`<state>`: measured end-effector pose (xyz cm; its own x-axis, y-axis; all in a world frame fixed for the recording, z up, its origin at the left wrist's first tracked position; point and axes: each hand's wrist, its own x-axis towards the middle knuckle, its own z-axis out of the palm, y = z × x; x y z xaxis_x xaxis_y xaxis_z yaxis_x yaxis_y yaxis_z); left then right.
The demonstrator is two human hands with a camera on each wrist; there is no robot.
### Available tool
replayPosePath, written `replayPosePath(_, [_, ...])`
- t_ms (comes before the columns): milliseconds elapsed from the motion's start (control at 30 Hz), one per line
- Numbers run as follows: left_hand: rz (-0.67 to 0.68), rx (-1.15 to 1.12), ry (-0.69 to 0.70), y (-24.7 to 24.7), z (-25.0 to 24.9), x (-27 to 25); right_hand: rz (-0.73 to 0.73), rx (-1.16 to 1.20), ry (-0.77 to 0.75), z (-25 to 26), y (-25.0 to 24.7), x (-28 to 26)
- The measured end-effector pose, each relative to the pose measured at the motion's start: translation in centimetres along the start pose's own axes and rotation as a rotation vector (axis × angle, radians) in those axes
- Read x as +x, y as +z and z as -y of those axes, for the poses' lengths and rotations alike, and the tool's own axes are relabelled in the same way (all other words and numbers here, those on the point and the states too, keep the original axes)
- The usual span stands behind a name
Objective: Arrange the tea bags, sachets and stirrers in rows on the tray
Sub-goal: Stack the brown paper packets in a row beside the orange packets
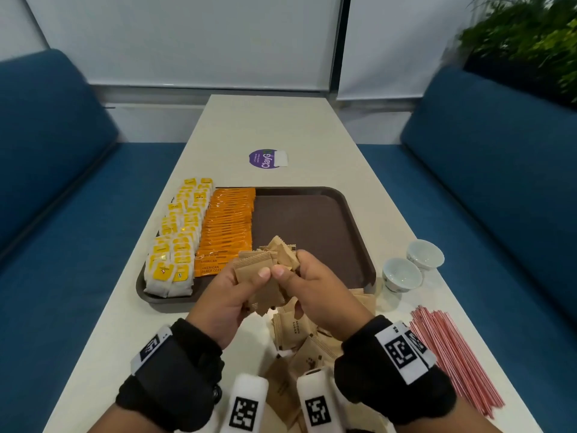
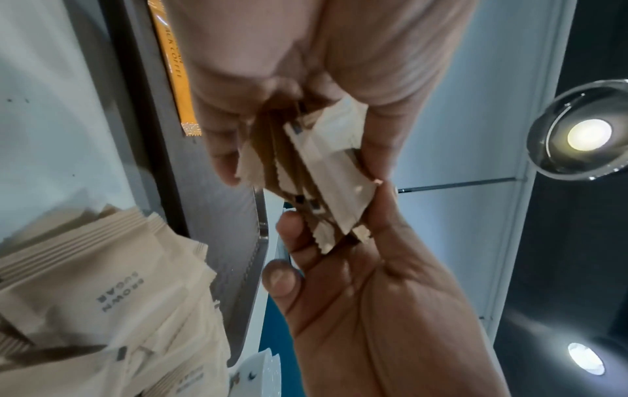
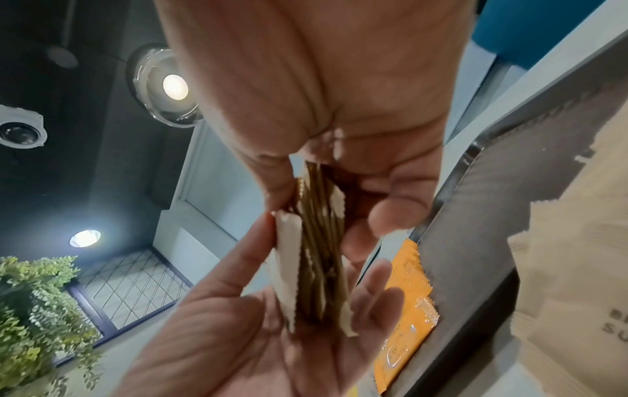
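Note:
Both hands hold one bunch of brown sugar sachets (image 1: 265,267) on edge above the near rim of the brown tray (image 1: 312,220). My left hand (image 1: 232,295) grips the bunch from the left and my right hand (image 1: 315,289) from the right, thumbs meeting on top. The left wrist view shows the sachet stack (image 2: 326,182) between my left hand (image 2: 357,295) and the right one above. The right wrist view shows the stack (image 3: 319,241) edge-on. Yellow tea bags (image 1: 175,242) and orange coffee sachets (image 1: 226,226) lie in rows on the tray's left side. Red stirrers (image 1: 449,354) lie on the table, right.
A loose pile of brown sugar sachets (image 1: 296,335) lies on the table under my hands. Two small white cups (image 1: 402,273) stand right of the tray. A purple sticker (image 1: 265,158) sits beyond it. Blue sofas flank the narrow table. The tray's right half is bare.

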<state>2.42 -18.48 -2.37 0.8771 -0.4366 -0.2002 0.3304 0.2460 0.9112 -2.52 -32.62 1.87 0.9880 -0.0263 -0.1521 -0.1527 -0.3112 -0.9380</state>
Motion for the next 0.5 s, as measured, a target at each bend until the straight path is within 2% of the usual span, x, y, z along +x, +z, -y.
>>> replayPosePath(233, [0.018,-0.126,-0.047,-0.7,0.1,0.0,0.080,-0.074,-0.024,0.9,0.0,0.2])
replayPosePath(300, [0.018,-0.146,-0.035,-1.1,0.1,0.0,0.041,-0.064,-0.022,1.5,-0.5,0.7])
replayPosePath(400, [0.039,-0.134,0.002,-1.5,-0.2,0.1,-0.027,0.019,0.062,2.0,-1.3,1.9])
replayPosePath(500, [0.033,-0.133,0.035,-1.9,-0.3,0.3,0.021,0.142,0.109,2.2,-1.6,3.0])
